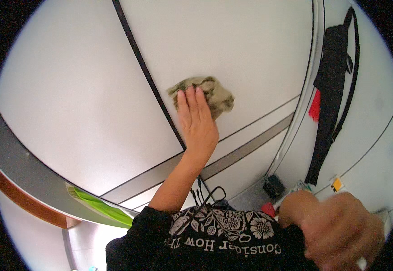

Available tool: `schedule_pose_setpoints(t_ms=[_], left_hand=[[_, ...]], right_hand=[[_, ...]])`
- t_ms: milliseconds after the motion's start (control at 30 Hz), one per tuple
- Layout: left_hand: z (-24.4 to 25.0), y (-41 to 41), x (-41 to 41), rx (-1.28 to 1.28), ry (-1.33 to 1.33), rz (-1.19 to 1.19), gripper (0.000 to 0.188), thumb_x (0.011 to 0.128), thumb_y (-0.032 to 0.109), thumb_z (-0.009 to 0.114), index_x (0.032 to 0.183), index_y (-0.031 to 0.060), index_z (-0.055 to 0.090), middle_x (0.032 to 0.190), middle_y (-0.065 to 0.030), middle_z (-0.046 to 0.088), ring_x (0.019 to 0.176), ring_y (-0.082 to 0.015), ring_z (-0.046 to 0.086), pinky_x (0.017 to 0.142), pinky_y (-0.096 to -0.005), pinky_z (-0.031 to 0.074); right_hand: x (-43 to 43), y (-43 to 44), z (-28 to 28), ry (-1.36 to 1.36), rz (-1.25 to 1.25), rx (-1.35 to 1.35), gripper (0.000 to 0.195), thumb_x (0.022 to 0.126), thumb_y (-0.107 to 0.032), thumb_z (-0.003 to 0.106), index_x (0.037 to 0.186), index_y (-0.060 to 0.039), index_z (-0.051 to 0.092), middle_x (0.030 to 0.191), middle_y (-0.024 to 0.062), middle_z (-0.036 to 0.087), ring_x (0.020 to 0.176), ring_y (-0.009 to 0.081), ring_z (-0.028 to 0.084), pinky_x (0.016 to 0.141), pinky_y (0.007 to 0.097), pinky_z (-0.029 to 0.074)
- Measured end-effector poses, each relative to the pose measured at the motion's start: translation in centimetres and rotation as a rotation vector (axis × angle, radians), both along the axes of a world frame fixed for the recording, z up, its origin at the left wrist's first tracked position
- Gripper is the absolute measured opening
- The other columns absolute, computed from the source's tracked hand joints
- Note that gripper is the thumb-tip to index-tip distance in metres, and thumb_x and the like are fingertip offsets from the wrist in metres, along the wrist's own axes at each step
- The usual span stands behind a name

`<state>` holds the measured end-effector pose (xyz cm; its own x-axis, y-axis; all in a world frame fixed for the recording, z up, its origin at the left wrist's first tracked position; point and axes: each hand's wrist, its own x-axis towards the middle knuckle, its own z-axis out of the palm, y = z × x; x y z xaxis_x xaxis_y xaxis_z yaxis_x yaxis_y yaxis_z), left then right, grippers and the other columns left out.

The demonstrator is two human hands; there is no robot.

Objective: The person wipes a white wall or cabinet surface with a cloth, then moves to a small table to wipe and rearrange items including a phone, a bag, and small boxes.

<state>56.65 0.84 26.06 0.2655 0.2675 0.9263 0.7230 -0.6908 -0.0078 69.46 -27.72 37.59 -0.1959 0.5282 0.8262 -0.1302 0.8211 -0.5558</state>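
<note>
My left hand (196, 113) lies with its fingers extended on a crumpled, greenish-beige cloth (222, 96), pressing it against a white panel (250, 44). A black strip (142, 64) runs along the panel's edge just left of the cloth. My right hand (343, 230) is near the camera at the lower right, blurred, with curled fingers. A small pale thing (361, 263) shows at its lower edge; what it is cannot be told, nor whether the hand holds anything.
A second white panel (71, 84) adjoins at left, with a grey band (250, 145) crossing below. Black fabric with a strap (332, 67) hangs at right beside a red item (315, 105). Black cables (200, 193) are by my shirt; bright green material (105, 206) lies lower left.
</note>
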Motion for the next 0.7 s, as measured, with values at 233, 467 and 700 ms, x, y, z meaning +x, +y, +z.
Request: schedule_pose_setpoints(t_ms=[233, 467, 700], left_hand=[[6.0, 0.8, 2.8, 0.189, -0.124, 0.033, 0.071, 0.073, 0.016, 0.052, 0.136, -0.0081, 0.029, 0.144, -0.0269, 0.027, 0.131, -0.044, 0.023, 0.109, -0.0528, 0.015], [10.1, 1.0, 4.8, 0.364, 0.177, 0.185, 0.062, 0.089, 0.025, 0.051, 0.14, -0.0011, 0.028, 0.145, -0.021, 0.028, 0.135, -0.0321, 0.027, 0.112, -0.0463, 0.019], [3.5, 0.5, 3.0, 0.221, 0.314, 0.161, 0.057, 0.083, 0.032, 0.048, 0.135, 0.0101, 0.044, 0.144, -0.0061, 0.037, 0.133, -0.022, 0.033, 0.11, -0.0514, 0.017]], right_hand=[[-0.2, 18.9, -10.7, 0.24, -0.518, -0.093, 0.012, 0.088, -0.002, 0.056, 0.099, -0.0014, 0.059, 0.088, 0.0061, 0.059, 0.075, 0.0145, 0.057, 0.066, 0.0251, 0.047], [1.2, 23.5, -11.2, 0.255, -0.674, 0.233, 0.012, 0.086, -0.001, 0.055, 0.097, -0.0013, 0.062, 0.092, 0.0087, 0.06, 0.083, 0.0168, 0.057, 0.072, 0.0258, 0.047], [0.8, 26.4, -11.0, 0.055, -0.652, 0.365, 0.017, 0.089, -0.003, 0.053, 0.105, -0.0007, 0.056, 0.108, 0.0108, 0.054, 0.095, 0.018, 0.051, 0.082, 0.027, 0.043]])
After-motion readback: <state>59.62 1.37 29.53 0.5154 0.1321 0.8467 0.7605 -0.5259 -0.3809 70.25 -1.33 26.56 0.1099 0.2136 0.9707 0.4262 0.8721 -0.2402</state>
